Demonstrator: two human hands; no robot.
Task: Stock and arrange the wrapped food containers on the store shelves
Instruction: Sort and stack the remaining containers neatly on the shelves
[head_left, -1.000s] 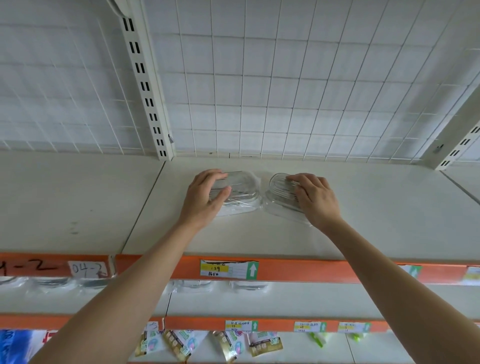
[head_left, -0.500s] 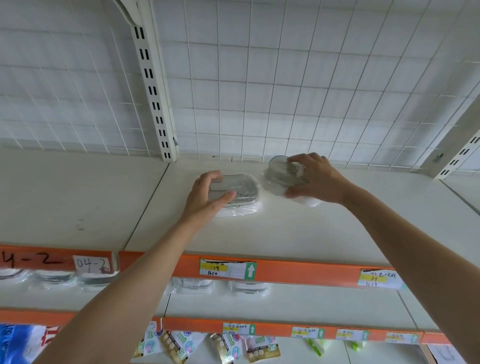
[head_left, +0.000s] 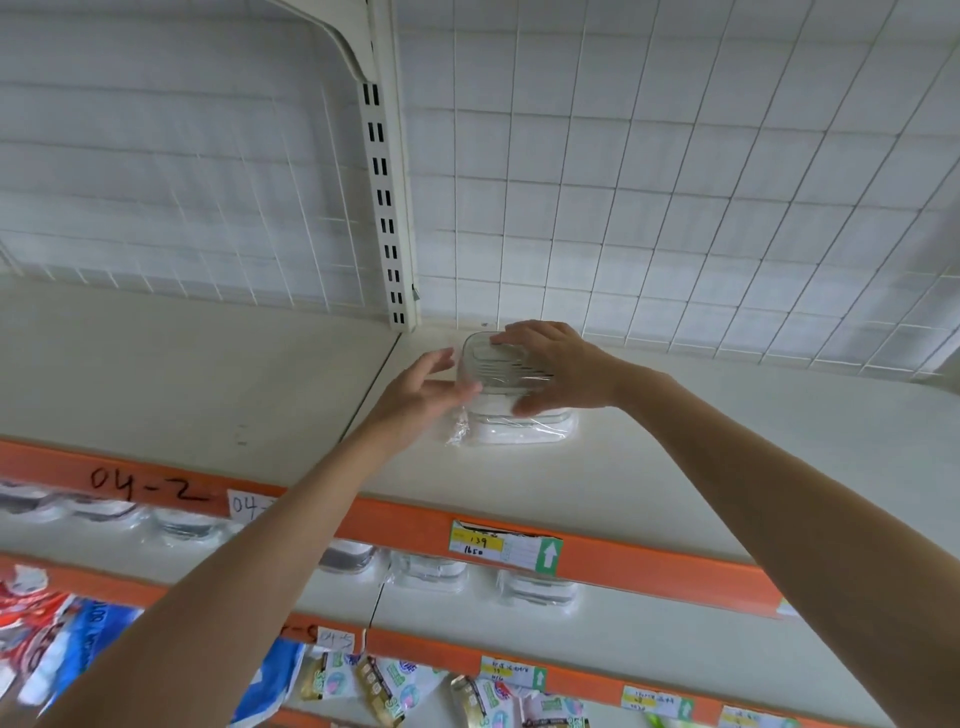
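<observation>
Upper container: a clear wrapped food container (head_left: 498, 366) sat on top of a second one, near the back of the top shelf (head_left: 675, 441), close to the wire grid (head_left: 675, 208) and just right of the slotted upright (head_left: 387, 208).
Lower container: the wrapped white container (head_left: 519, 431) lay flat on the shelf, a loose tail of film sticking out at its left.
Right hand: the right hand (head_left: 558, 369) was curled over the top container, fingers across the lid and thumb under its front edge, gripping it.
Left hand: the left hand (head_left: 421, 389) was spread, fingers straight, its tips at the left side of the stack, steadying rather than gripping.
Step, as judged: squaring the upper container on the lower one.
Risk, slip: the film looked slick; if the top one was let go off-centre, it could slide off.
Risk, push: a firm nudge from the flat left hand might shift both containers sideways.
Risk, film: the loose tail could catch on fingers and drag the lower container.
Below: more wrapped containers (head_left: 431, 571) stood on the next shelf behind the orange price rail (head_left: 649, 564).
</observation>
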